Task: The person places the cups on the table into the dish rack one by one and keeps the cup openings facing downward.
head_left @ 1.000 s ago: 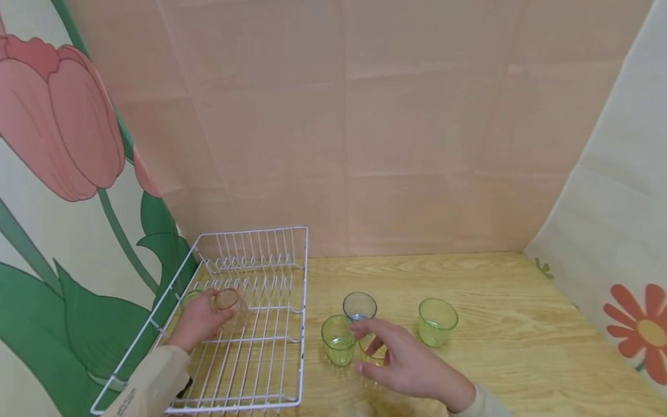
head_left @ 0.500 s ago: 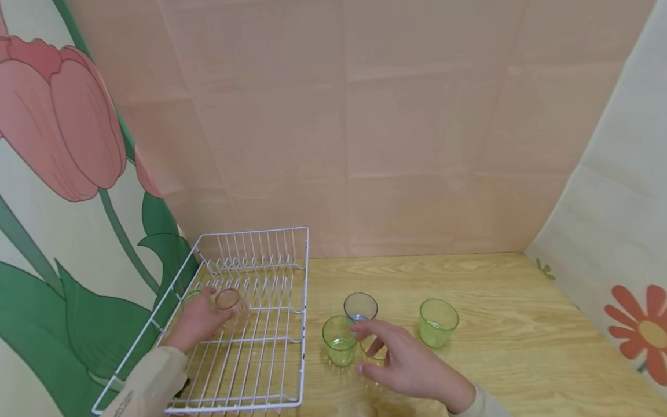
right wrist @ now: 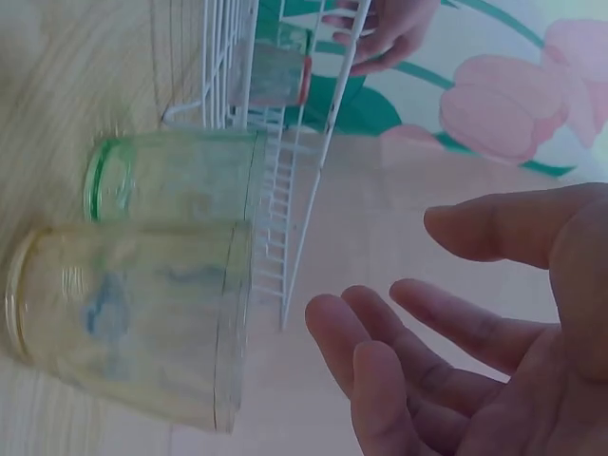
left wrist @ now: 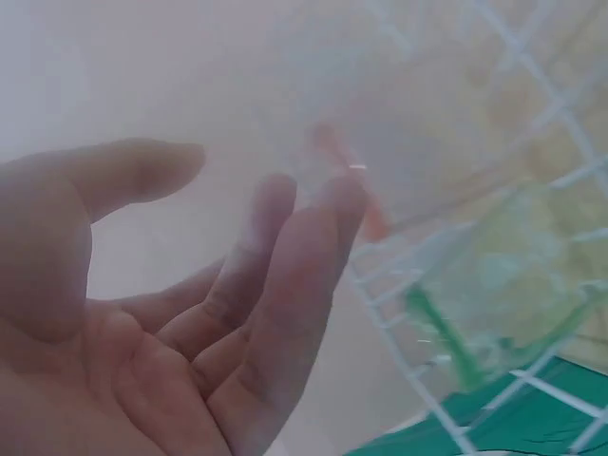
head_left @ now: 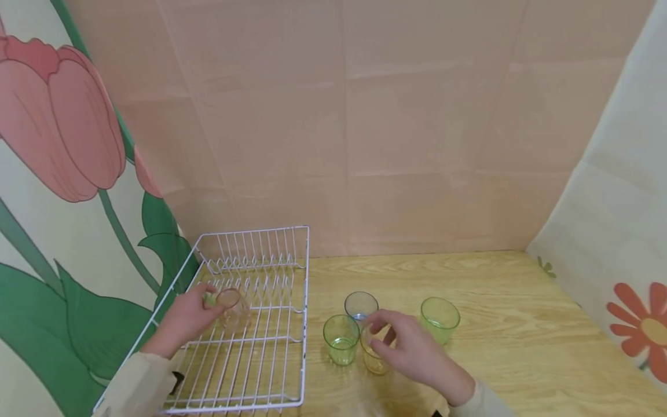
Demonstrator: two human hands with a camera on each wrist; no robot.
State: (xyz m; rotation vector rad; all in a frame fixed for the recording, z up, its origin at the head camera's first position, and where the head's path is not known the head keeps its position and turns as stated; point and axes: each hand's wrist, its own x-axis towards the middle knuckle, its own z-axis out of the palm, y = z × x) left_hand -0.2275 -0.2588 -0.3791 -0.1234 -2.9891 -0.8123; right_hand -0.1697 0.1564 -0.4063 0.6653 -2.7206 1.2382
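A pink-rimmed clear glass (head_left: 235, 317) stands in the white wire dish rack (head_left: 304, 347). My left hand (head_left: 187, 317) is just left of it, thumb and fingers spread apart with nothing between them in the left wrist view. Beyond the fingers there, a green glass (left wrist: 513, 294) sits in the rack, mostly hidden by my hand in the head view. My right hand (head_left: 414, 350) hovers over a yellow glass (head_left: 374, 362), its loosely bent fingers beside the rim. In the right wrist view the yellow glass (right wrist: 133, 323) is apart from my fingers.
A green glass (head_left: 341, 341) stands left of the yellow one, and a bluish glass (head_left: 361, 302) behind. Another green glass (head_left: 440, 318) is to the right, partly behind my right hand. A pink backdrop (head_left: 344, 145) closes off the wooden table (head_left: 500, 313).
My left hand has let go of the pink-rimmed glass and drawn back to the left; the glass stays in the rack. My right hand has lifted slightly, showing more of the yellow glass.
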